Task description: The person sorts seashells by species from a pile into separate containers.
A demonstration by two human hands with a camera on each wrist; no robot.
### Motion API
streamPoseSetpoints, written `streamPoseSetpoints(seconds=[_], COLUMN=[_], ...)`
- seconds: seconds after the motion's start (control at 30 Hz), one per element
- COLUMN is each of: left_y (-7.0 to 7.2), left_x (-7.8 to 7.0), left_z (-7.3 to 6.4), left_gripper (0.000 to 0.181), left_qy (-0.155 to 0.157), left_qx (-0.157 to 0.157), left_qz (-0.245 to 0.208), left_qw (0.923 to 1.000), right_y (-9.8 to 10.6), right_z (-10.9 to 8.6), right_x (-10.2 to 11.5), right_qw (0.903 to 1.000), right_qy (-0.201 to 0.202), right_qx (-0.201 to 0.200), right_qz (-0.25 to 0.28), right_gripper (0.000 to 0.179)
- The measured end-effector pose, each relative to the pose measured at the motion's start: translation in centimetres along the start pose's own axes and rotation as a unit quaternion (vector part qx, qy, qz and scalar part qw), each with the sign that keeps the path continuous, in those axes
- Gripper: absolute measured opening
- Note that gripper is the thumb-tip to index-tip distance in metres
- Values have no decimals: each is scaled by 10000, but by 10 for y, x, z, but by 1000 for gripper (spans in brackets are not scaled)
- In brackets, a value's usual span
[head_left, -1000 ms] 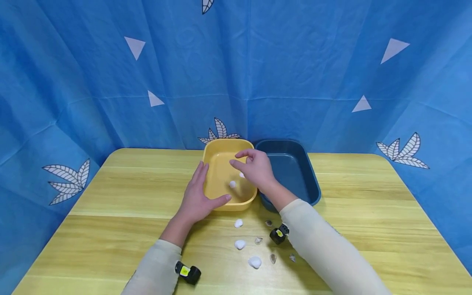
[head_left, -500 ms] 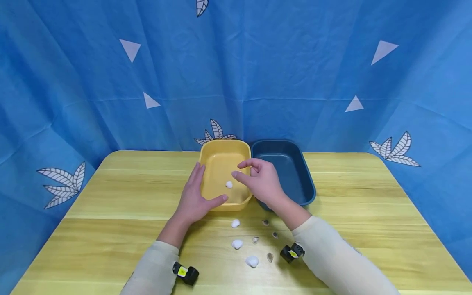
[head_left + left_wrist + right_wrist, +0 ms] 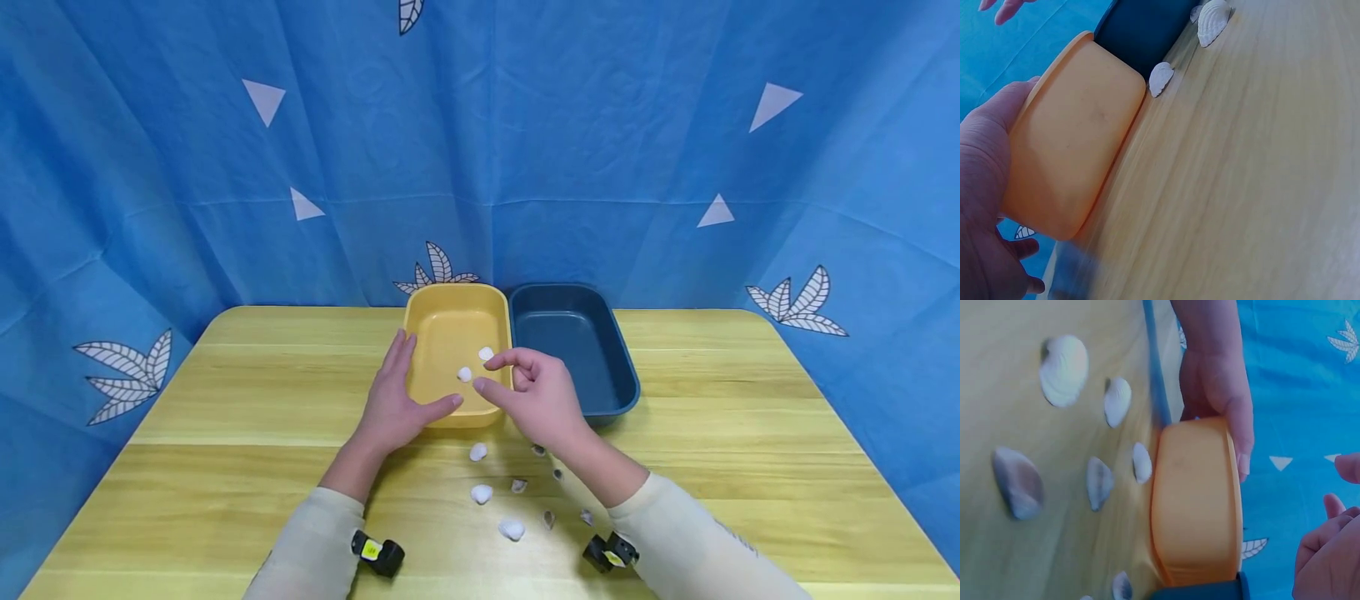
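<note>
In the head view, two white seashells [image 3: 464, 374] lie on the floor of a yellow bin [image 3: 456, 421]. My left hand [image 3: 397, 408] rests against the bin's near left corner, fingers straight along the left side and thumb reaching over the front rim. Over the bin's near right corner hovers my right hand [image 3: 536, 400], index finger and thumb parted with nothing between them, the other fingers curled in. Several loose shells are on the table in front: white ones such as the large ribbed shell [image 3: 512, 529], and smaller brownish ones like a dark shell [image 3: 549, 519].
A dark blue bin [image 3: 627, 375] stands right beside the yellow one, with no shells showing in it. Both sit on a wooden table [image 3: 750, 433] near its back edge, in front of a blue curtain [image 3: 570, 150].
My right hand has drawn back toward me and slightly right, uncovering the second white shell in the yellow bin. The left hand keeps its place on the bin.
</note>
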State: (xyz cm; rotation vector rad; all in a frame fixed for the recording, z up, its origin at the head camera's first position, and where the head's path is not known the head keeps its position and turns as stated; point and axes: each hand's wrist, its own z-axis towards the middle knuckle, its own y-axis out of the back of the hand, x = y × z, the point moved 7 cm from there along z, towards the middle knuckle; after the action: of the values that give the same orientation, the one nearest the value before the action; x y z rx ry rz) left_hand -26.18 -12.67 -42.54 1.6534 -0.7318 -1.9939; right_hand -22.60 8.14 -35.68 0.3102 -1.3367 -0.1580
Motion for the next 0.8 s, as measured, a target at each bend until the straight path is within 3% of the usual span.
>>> streamPoseSetpoints(seconds=[0.37,0.8], left_y=[0,1], left_x=[-1,-1], left_z=[0,0], left_gripper=[117,118], left_qy=[-42,15], left_qx=[-42,-19], left_qz=[-34,4], left_qw=[10000,10000], right_y=[-8,-15], right_z=[-20,-35], right_x=[-14,-34], right_qw=[9987,9979], right_qy=[-100,-42], right_qx=[270,511], right_qz=[417,386], right_gripper=[13,15])
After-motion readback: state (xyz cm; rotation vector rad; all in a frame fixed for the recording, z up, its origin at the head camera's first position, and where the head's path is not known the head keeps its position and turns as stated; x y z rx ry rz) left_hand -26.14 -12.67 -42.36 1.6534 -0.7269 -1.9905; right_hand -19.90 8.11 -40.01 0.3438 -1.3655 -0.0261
